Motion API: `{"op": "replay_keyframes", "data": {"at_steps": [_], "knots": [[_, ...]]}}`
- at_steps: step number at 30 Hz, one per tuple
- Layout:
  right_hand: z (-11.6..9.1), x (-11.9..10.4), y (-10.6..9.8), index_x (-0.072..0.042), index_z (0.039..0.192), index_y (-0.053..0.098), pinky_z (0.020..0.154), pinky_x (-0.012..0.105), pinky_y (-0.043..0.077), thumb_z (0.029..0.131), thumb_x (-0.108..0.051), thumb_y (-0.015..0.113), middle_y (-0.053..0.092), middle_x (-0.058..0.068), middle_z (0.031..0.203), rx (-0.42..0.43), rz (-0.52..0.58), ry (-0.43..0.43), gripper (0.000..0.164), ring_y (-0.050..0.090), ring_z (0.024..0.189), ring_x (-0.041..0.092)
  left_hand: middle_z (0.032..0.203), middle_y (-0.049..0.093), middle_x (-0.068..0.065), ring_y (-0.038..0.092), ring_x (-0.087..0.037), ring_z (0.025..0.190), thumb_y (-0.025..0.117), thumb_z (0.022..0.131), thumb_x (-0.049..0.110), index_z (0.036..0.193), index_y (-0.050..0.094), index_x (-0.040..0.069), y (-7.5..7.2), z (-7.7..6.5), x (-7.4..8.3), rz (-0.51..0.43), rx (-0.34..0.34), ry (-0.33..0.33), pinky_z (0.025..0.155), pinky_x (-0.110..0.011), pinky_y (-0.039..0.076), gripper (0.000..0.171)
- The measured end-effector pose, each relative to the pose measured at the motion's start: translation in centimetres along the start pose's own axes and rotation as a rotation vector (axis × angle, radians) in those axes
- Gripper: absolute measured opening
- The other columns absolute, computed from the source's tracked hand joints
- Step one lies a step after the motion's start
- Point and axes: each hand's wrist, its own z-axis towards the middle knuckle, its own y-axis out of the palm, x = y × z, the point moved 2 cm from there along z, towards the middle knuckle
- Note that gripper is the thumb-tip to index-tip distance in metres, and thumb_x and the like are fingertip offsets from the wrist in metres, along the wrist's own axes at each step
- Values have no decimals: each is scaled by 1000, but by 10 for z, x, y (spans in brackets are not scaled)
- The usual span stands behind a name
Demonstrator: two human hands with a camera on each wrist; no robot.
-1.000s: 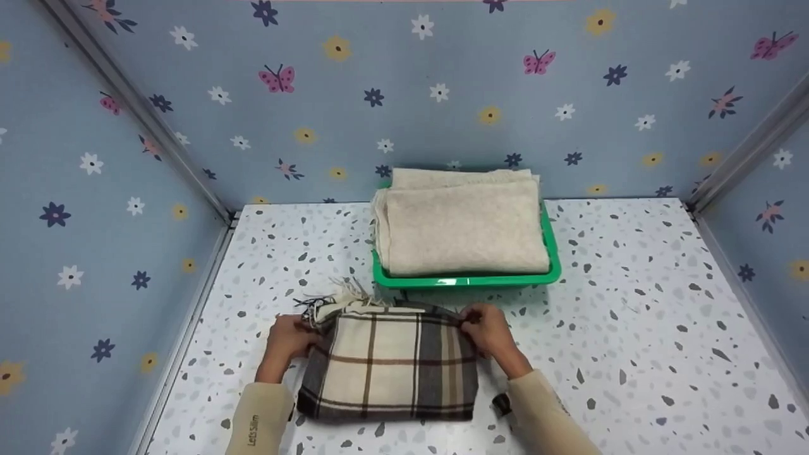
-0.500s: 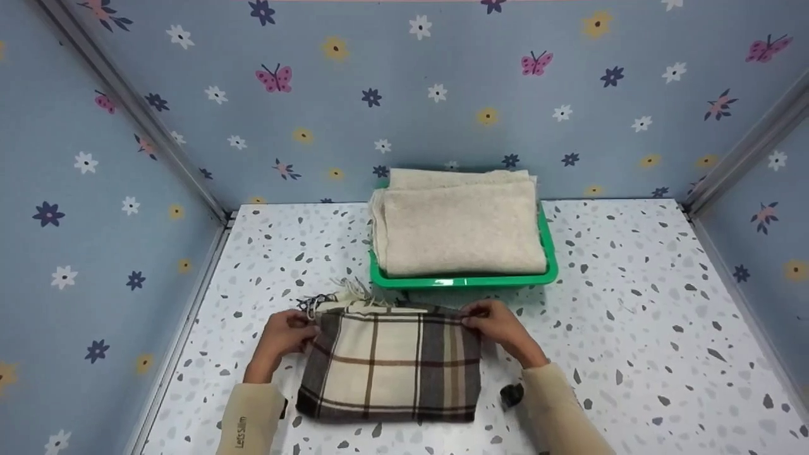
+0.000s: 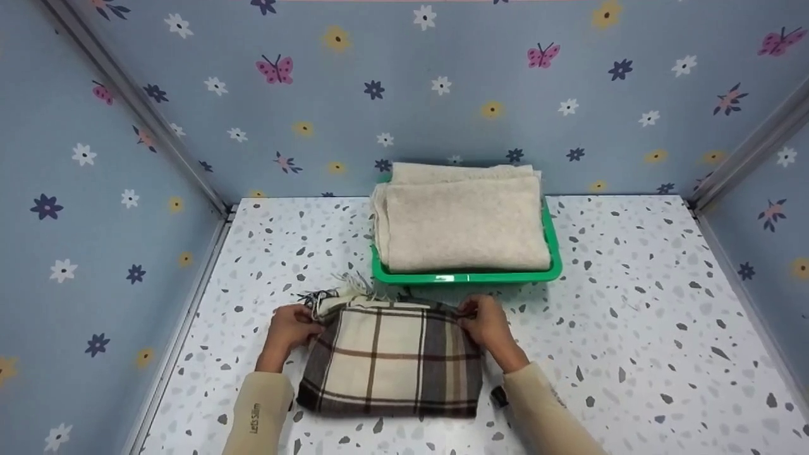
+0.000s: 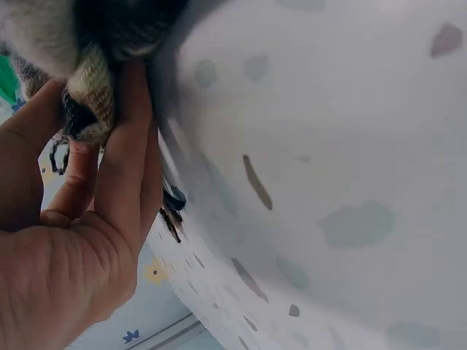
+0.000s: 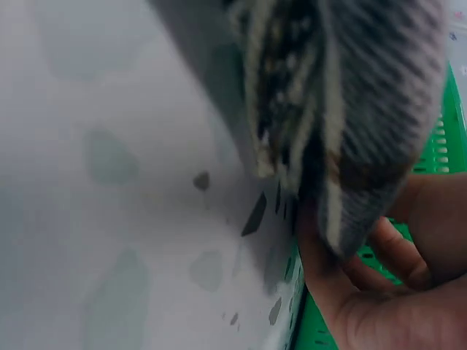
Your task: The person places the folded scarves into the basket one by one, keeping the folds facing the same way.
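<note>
A folded plaid scarf in cream, grey and brown lies on the speckled table, its cream and black fringe spilling out at the far left corner. My left hand grips that corner; in the left wrist view its thumb and fingers stand on either side of the layered edge. At the far right corner, my right hand pinches the scarf between thumb and fingers. The right wrist view shows the fingers tucked beneath the hanging fold. Some fingertips are hidden by the cloth.
Just beyond the scarf stands a green plastic basket holding folded beige cloths. A blue flower-patterned wall rises behind it, with side walls left and right. The white speckled tabletop extends to the right.
Both hands stay at the scarf's far corners. Since half a second ago, the right forearm has swung slightly inward and the left hand has shifted slightly right. The scarf has barely moved.
</note>
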Motion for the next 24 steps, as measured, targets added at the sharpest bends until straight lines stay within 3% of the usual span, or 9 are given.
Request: {"op": "replay_keyframes", "data": {"at_steps": [10,24], "knots": [[-6,3,-2,-1,98,76,79,51,59,85,12,76,76,14,93,51,-11,-59,18,72,88,33,75,67,-8,56,-13,58,84,77,-5,86,68,-3,1,-2,4,95,49,43,55,-28,45,19],[-5,8,-1,0,92,75,76,50,59,82,18,73,75,14,89,58,-7,-88,21,73,85,31,75,68,-8,59,-12,55,84,75,-3,86,69,-3,4,-5,1,113,75,51,53,-27,47,19]]}}
